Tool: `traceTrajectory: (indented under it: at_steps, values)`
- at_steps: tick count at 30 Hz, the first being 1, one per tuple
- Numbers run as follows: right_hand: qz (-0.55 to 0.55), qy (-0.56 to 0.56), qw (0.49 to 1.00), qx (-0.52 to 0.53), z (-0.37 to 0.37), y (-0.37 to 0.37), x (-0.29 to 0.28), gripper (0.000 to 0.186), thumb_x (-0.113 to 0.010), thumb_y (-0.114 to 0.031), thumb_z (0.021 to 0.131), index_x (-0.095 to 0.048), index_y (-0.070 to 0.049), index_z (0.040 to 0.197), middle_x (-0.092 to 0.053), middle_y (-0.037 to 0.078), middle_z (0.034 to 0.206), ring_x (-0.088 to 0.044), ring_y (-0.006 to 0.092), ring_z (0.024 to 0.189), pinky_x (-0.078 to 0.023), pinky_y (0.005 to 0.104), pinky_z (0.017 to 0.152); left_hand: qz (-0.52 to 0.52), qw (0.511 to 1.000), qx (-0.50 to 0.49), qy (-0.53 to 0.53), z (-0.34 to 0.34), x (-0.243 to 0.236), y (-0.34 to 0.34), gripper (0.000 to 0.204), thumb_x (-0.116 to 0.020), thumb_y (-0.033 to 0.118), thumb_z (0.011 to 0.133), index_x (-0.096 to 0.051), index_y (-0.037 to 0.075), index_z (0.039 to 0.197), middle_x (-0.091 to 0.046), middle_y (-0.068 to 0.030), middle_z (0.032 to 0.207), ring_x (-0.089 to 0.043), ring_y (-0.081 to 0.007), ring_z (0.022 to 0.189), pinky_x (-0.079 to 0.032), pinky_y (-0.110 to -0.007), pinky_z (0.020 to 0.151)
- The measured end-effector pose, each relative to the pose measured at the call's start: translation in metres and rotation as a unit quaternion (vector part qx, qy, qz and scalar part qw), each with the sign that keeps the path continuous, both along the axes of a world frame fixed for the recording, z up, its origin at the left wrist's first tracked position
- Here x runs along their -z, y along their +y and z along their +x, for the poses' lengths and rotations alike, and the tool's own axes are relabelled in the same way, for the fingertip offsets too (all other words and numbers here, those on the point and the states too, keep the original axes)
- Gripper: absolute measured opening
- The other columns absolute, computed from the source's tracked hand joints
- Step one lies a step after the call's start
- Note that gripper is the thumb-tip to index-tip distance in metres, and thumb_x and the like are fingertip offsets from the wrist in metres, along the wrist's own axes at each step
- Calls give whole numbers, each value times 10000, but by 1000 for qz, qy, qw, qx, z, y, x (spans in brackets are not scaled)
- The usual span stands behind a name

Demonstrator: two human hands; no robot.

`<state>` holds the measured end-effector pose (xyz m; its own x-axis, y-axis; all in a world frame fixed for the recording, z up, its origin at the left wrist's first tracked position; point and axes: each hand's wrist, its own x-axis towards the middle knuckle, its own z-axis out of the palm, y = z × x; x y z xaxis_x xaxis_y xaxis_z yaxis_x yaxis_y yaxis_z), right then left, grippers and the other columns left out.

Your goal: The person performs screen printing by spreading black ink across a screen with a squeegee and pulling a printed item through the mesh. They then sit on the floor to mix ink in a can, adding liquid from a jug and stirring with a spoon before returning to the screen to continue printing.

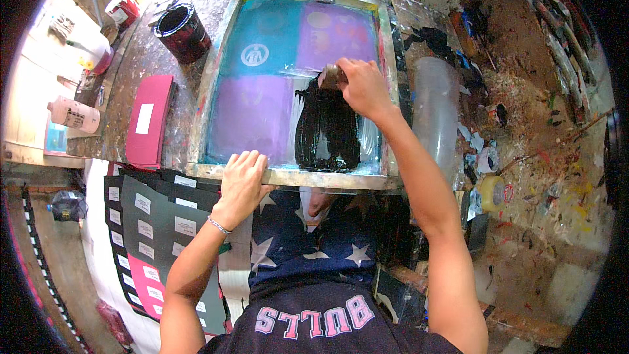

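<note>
A wooden-framed printing screen [334,179] lies before me, its mesh split into teal and purple areas. My right hand [365,88] is closed around a small squeegee [331,78], at the top of a thick patch of wet black ink [327,132] in the screen's near right part. Fingers hide much of the squeegee. My left hand [242,177] grips the near edge of the frame, left of the ink, with its fingers over the wood. A pale round figure mark [254,56] shows in the teal area.
Left of the screen stand an ink-stained black tub [181,33] and a stack of dark pink sheets [149,121]. A pale bottle [74,114] is farther left. Below hang dark sheets with white labels [145,229]. On the right are a clear roll [436,108] and a tape roll [491,193].
</note>
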<state>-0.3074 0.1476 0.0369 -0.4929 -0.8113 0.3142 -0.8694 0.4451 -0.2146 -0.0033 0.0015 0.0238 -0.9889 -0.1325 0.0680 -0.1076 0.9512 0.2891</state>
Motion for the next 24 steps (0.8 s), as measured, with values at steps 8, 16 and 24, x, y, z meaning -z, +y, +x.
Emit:
traceTrajectory:
  at_steps: [8, 16, 24]
  values:
    - [-22, -4, 999, -35, 82, 34, 16, 152, -563, -23, 854, -636, -44, 986, -681, 167, 908, -651, 355, 921, -469, 482, 885, 16, 1000, -7, -18, 3, -2, 1, 486, -906, 222, 669, -589, 52, 997, -585, -102, 988, -581, -304, 982, -440, -422, 874]
    - [24, 35, 998, -39, 160, 77, -2, 157, -638, -135, 867, -615, -59, 1003, -589, 109, 910, -583, 289, 908, -435, 419, 860, 11, 998, 9, 54, 5, -1, -3, 518, -930, 294, 611, -631, 56, 961, -592, -94, 919, -585, -308, 937, -441, -422, 841]
    - [-141, 189, 972, -6, 124, 61, -124, 515, -711, -576, 879, -611, -70, 879, -621, 125, 817, -618, 338, 737, -481, 462, 716, 31, 954, -57, 293, -16, -142, -13, 548, -973, 251, 577, -705, 72, 1020, -676, -72, 966, -635, -255, 977, -445, -398, 913]
